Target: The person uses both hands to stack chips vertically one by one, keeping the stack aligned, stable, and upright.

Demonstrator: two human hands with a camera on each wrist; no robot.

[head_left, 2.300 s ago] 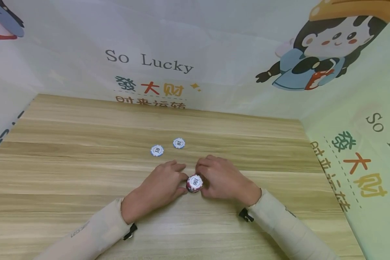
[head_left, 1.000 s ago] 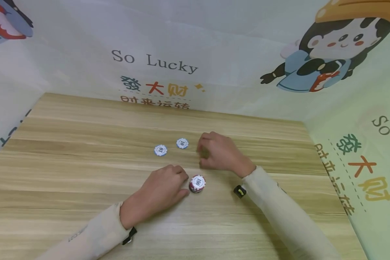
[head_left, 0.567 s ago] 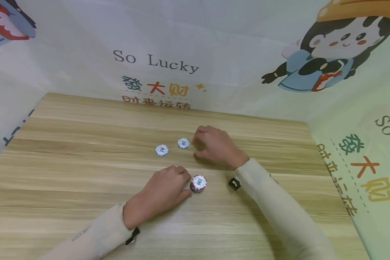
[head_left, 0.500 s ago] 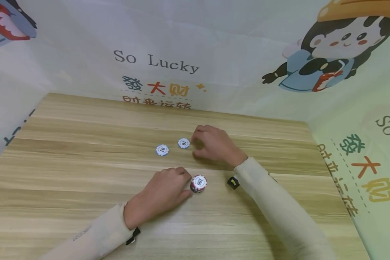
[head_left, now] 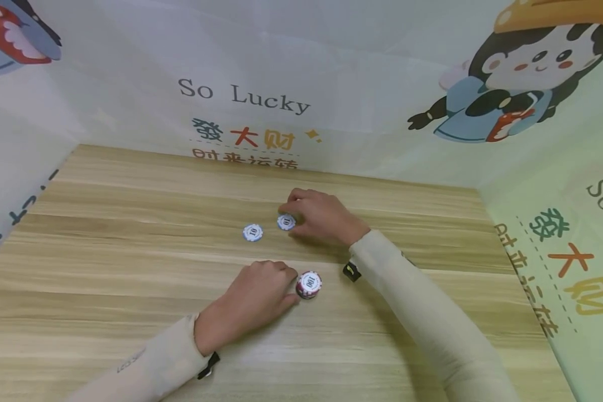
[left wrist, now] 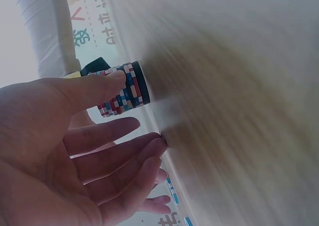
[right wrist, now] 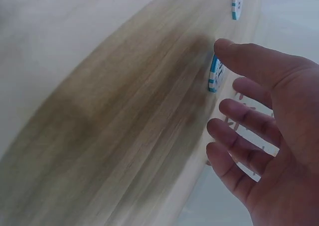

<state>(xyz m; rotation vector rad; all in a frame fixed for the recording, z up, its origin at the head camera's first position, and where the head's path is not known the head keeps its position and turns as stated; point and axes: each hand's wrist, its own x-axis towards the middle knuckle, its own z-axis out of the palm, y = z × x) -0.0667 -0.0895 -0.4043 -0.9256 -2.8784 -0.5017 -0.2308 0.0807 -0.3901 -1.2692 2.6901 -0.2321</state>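
Note:
In the head view, a round stack of poker chips (head_left: 309,284) with a white 100 chip on top stands on the wooden table. My left hand (head_left: 251,298) lies just left of it, thumb and fingertips right at its side, fingers loosely bent. The left wrist view shows the thumb overlapping the stack's striped red, blue and black side (left wrist: 133,94). Farther back, my right hand (head_left: 326,216) reaches round a blue-and-white 10 chip (head_left: 286,223), thumb on the near side and index finger at the far side. In the right wrist view its fingers (right wrist: 239,156) spread loosely by that chip (right wrist: 214,76).
A second blue-and-white 10 chip (head_left: 253,233) lies flat a little to the left of the first. Printed cloth walls (head_left: 352,111) close off the back and sides of the wooden table (head_left: 146,223). A black clip (head_left: 352,272) hangs at the right cuff.
My right hand has left the stack, moved back and then left until its fingers reach round the right-hand 10 chip. The left hand has stayed beside the stack.

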